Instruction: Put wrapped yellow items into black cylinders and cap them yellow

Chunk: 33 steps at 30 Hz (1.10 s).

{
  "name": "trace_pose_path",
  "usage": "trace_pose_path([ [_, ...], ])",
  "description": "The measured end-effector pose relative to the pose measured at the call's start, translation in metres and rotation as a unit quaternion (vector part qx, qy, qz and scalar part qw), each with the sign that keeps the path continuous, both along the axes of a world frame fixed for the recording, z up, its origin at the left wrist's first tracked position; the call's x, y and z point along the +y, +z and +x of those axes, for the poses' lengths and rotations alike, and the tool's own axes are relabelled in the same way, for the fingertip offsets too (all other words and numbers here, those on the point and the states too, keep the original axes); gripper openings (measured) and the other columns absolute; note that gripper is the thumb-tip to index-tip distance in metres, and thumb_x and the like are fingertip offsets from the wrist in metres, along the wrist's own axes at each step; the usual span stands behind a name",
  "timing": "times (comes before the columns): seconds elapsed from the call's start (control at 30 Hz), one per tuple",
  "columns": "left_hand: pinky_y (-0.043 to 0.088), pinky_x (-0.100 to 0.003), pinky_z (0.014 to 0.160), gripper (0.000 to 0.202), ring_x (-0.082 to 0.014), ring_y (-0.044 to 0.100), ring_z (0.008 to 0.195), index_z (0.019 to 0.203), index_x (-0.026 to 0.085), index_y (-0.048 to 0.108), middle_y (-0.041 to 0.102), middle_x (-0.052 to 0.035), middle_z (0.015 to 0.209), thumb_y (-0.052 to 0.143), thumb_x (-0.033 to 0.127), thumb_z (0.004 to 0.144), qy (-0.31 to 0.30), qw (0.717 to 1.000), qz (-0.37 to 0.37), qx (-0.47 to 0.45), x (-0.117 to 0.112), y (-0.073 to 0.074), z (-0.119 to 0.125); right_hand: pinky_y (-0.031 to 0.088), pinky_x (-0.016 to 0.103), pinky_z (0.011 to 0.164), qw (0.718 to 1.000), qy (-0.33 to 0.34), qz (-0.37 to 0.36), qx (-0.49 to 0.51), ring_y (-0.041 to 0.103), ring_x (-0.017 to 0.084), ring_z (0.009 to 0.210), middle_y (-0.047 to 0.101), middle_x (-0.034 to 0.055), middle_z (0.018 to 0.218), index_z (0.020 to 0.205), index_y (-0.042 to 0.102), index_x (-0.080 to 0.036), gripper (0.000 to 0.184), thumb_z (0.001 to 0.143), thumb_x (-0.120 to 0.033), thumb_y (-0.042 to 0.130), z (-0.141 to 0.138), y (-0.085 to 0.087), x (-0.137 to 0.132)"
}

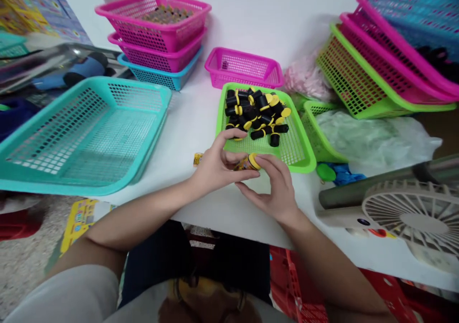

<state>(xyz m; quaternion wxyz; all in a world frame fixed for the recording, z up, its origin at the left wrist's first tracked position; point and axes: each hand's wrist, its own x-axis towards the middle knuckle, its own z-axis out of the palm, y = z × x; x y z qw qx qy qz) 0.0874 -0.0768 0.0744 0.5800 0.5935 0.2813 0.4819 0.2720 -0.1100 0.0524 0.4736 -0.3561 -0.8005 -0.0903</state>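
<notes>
A small cylindrical container [245,163] with a yellow cap and a colourful printed label is between my two hands, above the near edge of the table. My left hand [223,164] is closed around its body, index finger raised. Fingertips of my right hand [275,185] press on the capped end. Just beyond my hands, a lime green basket [292,146] holds a heap of black cylindrical containers [256,110] with yellow caps. Beside my left wrist lies a small yellow printed piece [197,159], partly hidden, perhaps a label.
A turquoise basket [143,146] stands at left. Stacked pink baskets [158,38] and a pink basket [247,69] are at the back. Tilted baskets [358,74], a plastic bag [376,127] and a fan [416,218] crowd the right side.
</notes>
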Motion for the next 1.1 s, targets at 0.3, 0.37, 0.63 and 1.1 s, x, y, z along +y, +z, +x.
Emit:
trace_pose_path([
  [0.3,0.049,-0.016,0.053,0.057,-0.0072,0.062,0.058,0.111,0.028,0.024,0.061,0.0093,0.076,0.074,0.02,0.085,-0.245,0.97,-0.014,-0.001,-0.009,-0.007,0.003,0.065,0.044,0.087,0.994,0.058,0.095,0.019,0.071,0.026,0.105,0.07,0.0094,0.116,0.15,0.049,-0.027,0.062,0.091,-0.029,0.07,-0.012,-0.01,-0.008],
  [0.37,0.049,-0.017,0.053,0.053,-0.0076,0.061,0.056,0.111,0.027,0.024,0.057,0.0119,0.07,0.07,0.019,0.086,-0.256,0.966,-0.036,-0.012,-0.009,-0.01,0.003,0.064,0.045,0.089,0.994,0.039,0.098,0.01,0.07,0.027,0.107,0.07,0.0099,0.117,0.151,0.048,-0.026,0.062,0.092,-0.03,0.069,-0.017,-0.011,-0.005],
  [0.63,0.028,-0.018,0.043,0.055,-0.0058,0.041,0.044,0.112,0.026,0.026,0.037,0.0157,0.061,0.067,0.015,0.078,-0.1,0.992,0.032,0.072,-0.007,-0.01,0.002,0.056,0.042,0.093,0.992,-0.009,0.127,0.003,0.063,0.027,0.106,0.073,0.0086,0.116,0.155,0.048,-0.026,0.061,0.096,-0.03,0.065,-0.024,-0.018,0.001],
  [1.1,0.04,-0.018,0.046,0.055,-0.0079,0.052,0.047,0.115,0.028,0.026,0.049,0.0143,0.064,0.071,0.021,0.084,-0.287,0.956,-0.007,0.054,-0.003,0.001,-0.009,0.06,0.044,0.087,0.994,0.044,0.098,-0.008,0.074,0.025,0.097,0.081,0.0022,0.114,0.137,0.061,-0.036,0.05,0.092,-0.053,0.071,-0.009,-0.018,0.0],
])
